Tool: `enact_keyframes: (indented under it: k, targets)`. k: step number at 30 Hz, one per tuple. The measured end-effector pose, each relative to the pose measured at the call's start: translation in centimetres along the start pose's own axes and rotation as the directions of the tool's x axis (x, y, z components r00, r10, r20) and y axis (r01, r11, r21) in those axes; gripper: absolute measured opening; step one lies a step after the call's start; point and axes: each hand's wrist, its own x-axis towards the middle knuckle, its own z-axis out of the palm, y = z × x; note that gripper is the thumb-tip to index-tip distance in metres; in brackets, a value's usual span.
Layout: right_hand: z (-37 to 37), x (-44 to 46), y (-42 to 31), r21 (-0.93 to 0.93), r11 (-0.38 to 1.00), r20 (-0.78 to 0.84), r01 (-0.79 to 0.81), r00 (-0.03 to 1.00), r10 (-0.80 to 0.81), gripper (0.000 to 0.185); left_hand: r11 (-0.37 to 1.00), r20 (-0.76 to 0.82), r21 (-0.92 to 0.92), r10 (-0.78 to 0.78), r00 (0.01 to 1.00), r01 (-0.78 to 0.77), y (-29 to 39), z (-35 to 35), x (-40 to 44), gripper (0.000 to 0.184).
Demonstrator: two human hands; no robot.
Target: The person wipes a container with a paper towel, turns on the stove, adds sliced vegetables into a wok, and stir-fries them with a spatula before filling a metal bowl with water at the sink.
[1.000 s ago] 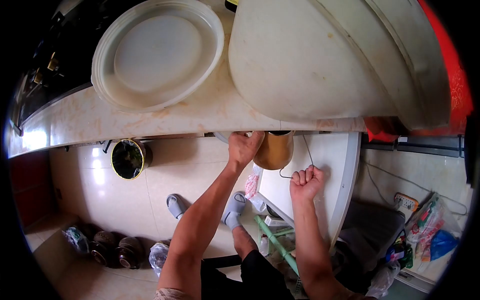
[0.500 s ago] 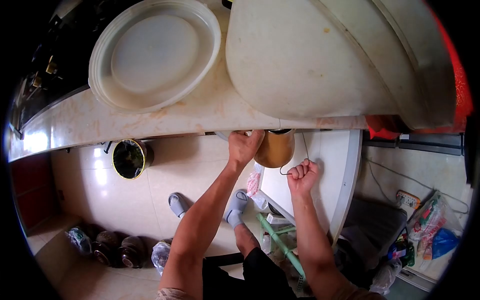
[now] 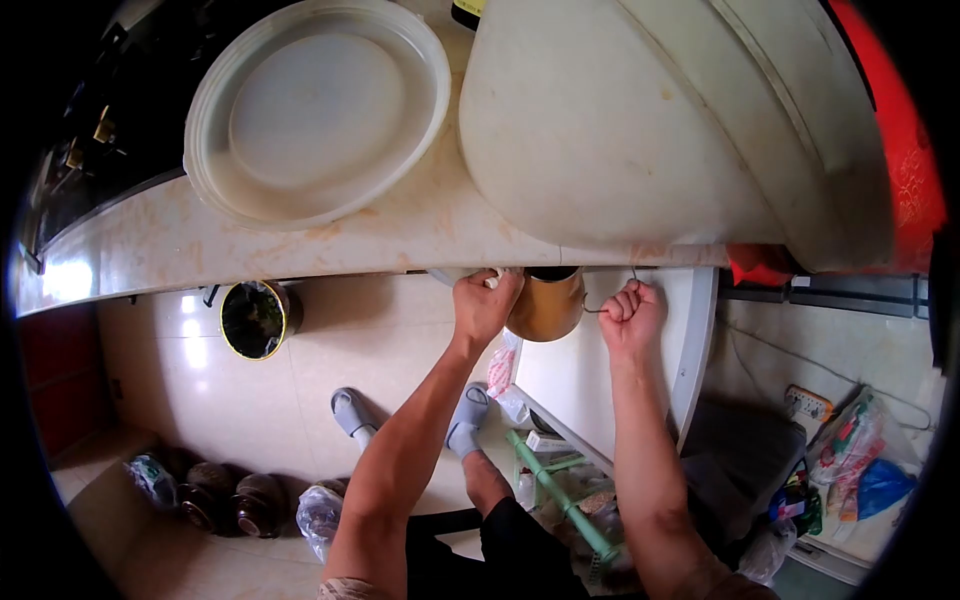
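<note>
From my remote seat, through the head camera, I had both bare forearms reaching up from the wearer's black shorts (image 3: 445,560). My left hand (image 3: 485,305) was clenched just under the counter edge, with a whitish bit showing between thumb and fingers; I could not tell what that was, or whether the fist also gripped the container. My right hand (image 3: 630,318) was wrapped tightly around a thin bent metal rod (image 3: 593,310), which poked out on the fist's left and again above it.

Between the two fists sat a brown cylindrical container (image 3: 545,310), dark at its top, close beside my left hand and near the rod's left end. Under it spread a white panel (image 3: 565,385) with a grey edge.

Beyond the hands ran the marbled countertop (image 3: 470,232), carrying a round white plastic basin (image 3: 317,105) on the left and a large off-white plastic piece (image 3: 640,130) on the right, with red cloth (image 3: 910,150) past that.

Down on the floor I saw grey slippers (image 3: 467,415) on the feet, a green frame (image 3: 560,495), a yellow-rimmed bin (image 3: 291,315), and farther off a power strip (image 3: 808,403) and brown jars (image 3: 258,505).
</note>
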Motion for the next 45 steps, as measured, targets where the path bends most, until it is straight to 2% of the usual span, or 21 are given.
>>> enact_keyframes:
  k: [4, 7, 9, 11, 12, 14, 16, 18, 19, 20, 22, 23, 26, 28, 30, 33, 34, 37, 41, 44, 45]
  targets:
    - [2.2, 2.4, -1.7, -0.133, 0.991, 0.02, -0.011, 1.0, 0.014, 0.025, 0.988, -0.029, -0.139, -0.069, 0.997, 0.064, -0.6, 0.5, -0.9, 0.029]
    - [4.3, 2.8, -1.7, -0.304, 0.952, 0.056, 0.035, 0.998, -0.018, 0.028, 0.992, -0.001, -0.128, -0.008, 1.0, 0.008, -0.4, 0.5, -2.0, 0.026]
    - [6.5, 2.3, -1.0, -0.402, 0.913, -0.004, 0.069, 0.997, -0.077, 0.03, 0.999, 0.017, -0.032, -0.013, 1.0, 0.014, -1.2, 0.5, -2.7, 0.027]
    - [6.3, 3.0, -1.3, -0.476, 0.879, 0.02, 0.023, 1.0, -0.016, 0.025, 0.996, 0.035, 0.09, -0.022, 0.999, 0.019, -2.7, 0.5, -3.1, 0.029]
    - [6.0, 3.4, -1.6, -0.512, 0.859, 0.029, 0.002, 0.999, 0.015, 0.023, 0.988, 0.026, 0.142, 0.056, 0.998, -0.059, -3.4, 0.5, -3.4, 0.032]
    - [4.6, 6.1, -1.8, -0.554, 0.832, -0.066, 0.024, 0.995, -0.073, 0.024, 0.952, 0.031, 0.252, 0.171, 0.985, -0.173, -3.7, 0.2, -4.2, 0.03]
    - [4.3, 7.6, -1.6, -0.587, 0.807, -0.037, 0.069, 0.993, -0.112, 0.035, 0.94, 0.026, 0.282, 0.192, 0.981, -0.191, -3.8, 0.1, -5.1, 0.026]
    - [3.8, 8.5, -1.6, -0.604, 0.785, 0.101, 0.135, 0.991, -0.093, 0.04, 0.876, 0.051, 0.357, 0.329, 0.943, -0.324, -4.4, -0.2, -5.6, 0.016]
    - [0.8, 10.9, -2.5, -0.906, 0.282, 0.263, 0.315, 0.942, -0.207, 0.043, 0.859, 0.068, 0.368, 0.356, 0.932, -0.355, -5.0, -0.4, -6.0, 0.014]
    - [-4.0, 14.8, -4.3, -0.865, -0.326, 0.456, 0.38, 0.867, -0.201, 0.046, 0.86, 0.067, 0.358, 0.364, 0.929, -0.363, -5.1, -0.7, -6.4, 0.013]
    - [-3.9, 13.8, -3.8, -0.558, -0.776, 0.562, 0.293, 0.822, -0.094, 0.048, 0.859, 0.069, 0.34, 0.383, 0.921, -0.383, -5.1, -1.2, -7.0, 0.014]
    - [-3.3, 12.3, -3.0, -0.614, -0.738, 0.517, 0.28, 0.849, -0.108, 0.046, 0.848, 0.08, 0.316, 0.423, 0.903, -0.425, -6.0, -1.6, -7.1, 0.026]
    - [-2.3, 10.6, -1.3, -0.481, -0.808, 0.601, 0.34, 0.799, -0.022, 0.04, 0.801, 0.131, 0.394, 0.438, 0.89, -0.452, -5.2, -2.7, -8.3, 0.023]
    - [-4.4, 12.3, -0.6, -0.415, -0.825, 0.642, 0.383, 0.766, 0.033, 0.035, 0.852, 0.094, 0.284, 0.431, 0.897, -0.439, -3.5, -3.3, -9.2, 0.023]
    - [-8.7, 16.3, 0.1, -0.49, -0.765, 0.62, 0.417, 0.784, 0.031, 0.029, 0.873, 0.054, 0.258, 0.414, 0.909, -0.413, -2.6, -3.9, -10.1, 0.027]
    - [-2.9, 8.9, 3.2, -0.781, -0.423, 0.526, 0.459, 0.849, -0.049, 0.025, 0.835, 0.103, 0.323, 0.437, 0.894, -0.445, -3.6, -5.1, -10.9, 0.031]
    - [-2.0, 7.9, 3.7, -0.745, -0.49, 0.516, 0.453, 0.857, 0.007, 0.031, 0.824, 0.111, 0.307, 0.465, 0.878, -0.476, -3.1, -5.4, -11.1, 0.029]
    - [-2.8, 8.6, 5.6, -0.47, -0.689, 0.773, 0.552, 0.634, -0.019, 0.024, 0.835, 0.104, 0.305, 0.449, 0.887, -0.459, -2.8, -6.1, -11.6, 0.028]
    - [-3.2, 10.5, 5.5, -0.307, -0.715, 0.85, 0.628, 0.519, 0.092, 0.027, 0.819, 0.109, 0.262, 0.501, 0.859, -0.511, -2.7, -7.0, -12.0, 0.026]
    - [-1.2, 10.0, 5.0, -0.345, -0.767, 0.671, 0.541, 0.714, 0.202, 0.031, 0.812, 0.099, 0.259, 0.516, 0.851, -0.523, -2.6, -7.6, -12.3, 0.028]
    - [-1.0, 10.2, 4.9, -0.331, -0.768, 0.679, 0.549, 0.703, 0.21, 0.033, 0.798, 0.104, 0.272, 0.532, 0.841, -0.538, -2.7, -7.8, -12.4, 0.029]
